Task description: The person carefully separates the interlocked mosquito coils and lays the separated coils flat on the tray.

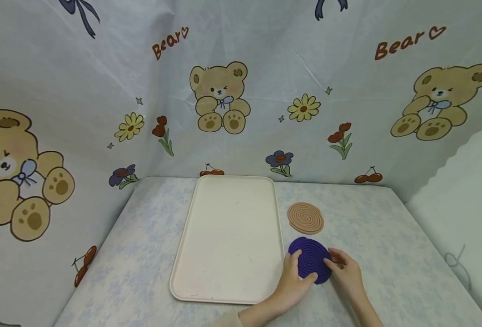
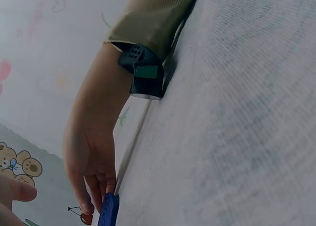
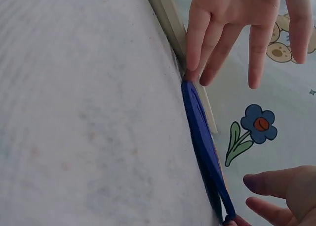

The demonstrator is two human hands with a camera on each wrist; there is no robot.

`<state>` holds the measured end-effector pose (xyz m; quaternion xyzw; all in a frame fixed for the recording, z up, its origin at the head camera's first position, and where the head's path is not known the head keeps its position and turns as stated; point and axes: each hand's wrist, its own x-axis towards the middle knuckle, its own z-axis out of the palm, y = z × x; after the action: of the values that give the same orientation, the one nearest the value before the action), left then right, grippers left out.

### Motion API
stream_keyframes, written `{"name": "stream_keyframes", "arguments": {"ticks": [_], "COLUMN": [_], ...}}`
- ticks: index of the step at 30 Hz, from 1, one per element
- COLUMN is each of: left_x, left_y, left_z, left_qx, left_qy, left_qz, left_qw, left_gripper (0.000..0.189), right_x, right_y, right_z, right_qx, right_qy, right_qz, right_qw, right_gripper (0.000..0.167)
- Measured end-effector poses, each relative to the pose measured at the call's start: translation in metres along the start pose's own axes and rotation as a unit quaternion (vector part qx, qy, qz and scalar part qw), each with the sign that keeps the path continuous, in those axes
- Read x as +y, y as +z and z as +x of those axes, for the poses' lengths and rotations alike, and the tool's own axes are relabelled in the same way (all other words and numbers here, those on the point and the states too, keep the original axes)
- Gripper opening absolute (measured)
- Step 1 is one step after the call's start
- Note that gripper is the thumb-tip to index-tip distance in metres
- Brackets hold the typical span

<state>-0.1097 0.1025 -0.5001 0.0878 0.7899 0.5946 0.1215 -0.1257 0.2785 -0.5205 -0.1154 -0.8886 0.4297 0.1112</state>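
Note:
A dark blue coiled disc (image 1: 311, 256), wound in a flat spiral like rolled clay, lies on the table right of the tray's near corner. My left hand (image 1: 291, 284) spans its left and near side, a finger and the thumb touching it. My right hand (image 1: 347, 272) touches the right edge with its fingertips. In the right wrist view the left hand (image 3: 234, 23) has its fingers spread and straight, one at the end of the disc (image 3: 203, 137). A dark stain marks the right hand's fingertip (image 3: 253, 182). Beyond the blue disc lies a tan coiled disc (image 1: 305, 218).
A large cream tray (image 1: 234, 240) lies left of the discs. The pale blue mottled table (image 1: 388, 245) extends on both sides. A bear-patterned cloth (image 1: 261, 81) hangs behind. A thin cord (image 1: 455, 261) shows at the right.

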Motion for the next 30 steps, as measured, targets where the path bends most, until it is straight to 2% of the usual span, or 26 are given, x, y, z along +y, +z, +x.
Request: {"name": "stream_keyframes", "arguments": {"ticks": [4, 7, 11, 14, 17, 19, 26, 30], "left_x": [-0.005, -0.008, -0.009, -0.010, -0.011, -0.011, -0.008, -0.002], "left_y": [-0.001, -0.003, -0.007, -0.012, -0.020, -0.028, -0.063, -0.085], "left_z": [0.005, 0.009, 0.014, 0.019, 0.025, 0.031, 0.048, 0.054], "left_qx": [0.038, 0.050, 0.055, 0.064, 0.075, 0.083, 0.109, 0.136], "left_qy": [0.029, 0.037, 0.018, 0.003, 0.002, 0.010, 0.065, 0.083], "left_qz": [-0.031, -0.049, -0.065, -0.081, -0.080, -0.063, -0.074, -0.086], "left_qw": [0.9984, 0.9969, 0.9962, 0.9946, 0.9939, 0.9946, 0.9892, 0.9834], "left_gripper": [0.056, 0.053, 0.051, 0.049, 0.044, 0.039, 0.027, 0.025], "right_x": [0.002, 0.004, 0.003, -0.001, -0.010, -0.018, -0.062, -0.086], "right_y": [0.000, 0.000, -0.001, -0.002, -0.004, -0.004, 0.006, 0.015], "right_z": [0.002, 0.004, 0.005, 0.006, 0.008, 0.010, 0.025, 0.037], "right_qx": [-0.006, -0.018, -0.020, -0.017, -0.031, -0.048, -0.101, -0.105], "right_qy": [0.037, 0.068, 0.128, 0.150, 0.143, 0.137, 0.115, 0.110], "right_qz": [0.040, 0.089, 0.180, 0.236, 0.288, 0.320, 0.399, 0.443], "right_qw": [0.9985, 0.9935, 0.9750, 0.9601, 0.9462, 0.9364, 0.9040, 0.8837], "right_gripper": [0.038, 0.042, 0.046, 0.043, 0.038, 0.036, 0.038, 0.039]}}
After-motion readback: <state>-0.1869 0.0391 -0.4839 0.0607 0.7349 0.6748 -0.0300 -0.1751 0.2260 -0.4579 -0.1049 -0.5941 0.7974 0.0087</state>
